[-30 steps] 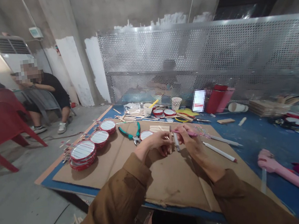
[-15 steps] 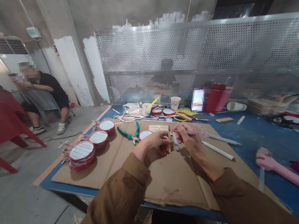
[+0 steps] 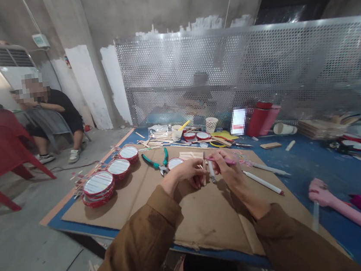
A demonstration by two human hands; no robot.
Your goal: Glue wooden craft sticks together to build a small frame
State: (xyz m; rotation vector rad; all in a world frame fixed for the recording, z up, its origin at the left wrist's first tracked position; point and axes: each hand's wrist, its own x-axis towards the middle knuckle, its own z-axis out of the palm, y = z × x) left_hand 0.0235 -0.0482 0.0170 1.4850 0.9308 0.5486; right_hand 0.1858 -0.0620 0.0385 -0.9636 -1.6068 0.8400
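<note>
Head | our left hand (image 3: 188, 173) pinches a wooden stick (image 3: 204, 159), lying between our two hands | our right hand (image 3: 227, 171) grips a pink pen (image 3: 230, 161), just beside that stick

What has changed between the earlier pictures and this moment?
Nothing has visibly moved, been taken hold of or let go; only the view has shifted slightly, carrying the scene a little leftward in the picture. The left hand still holds the stick and the right hand the pink pen. The pliers and cardboard stayed put.
</note>
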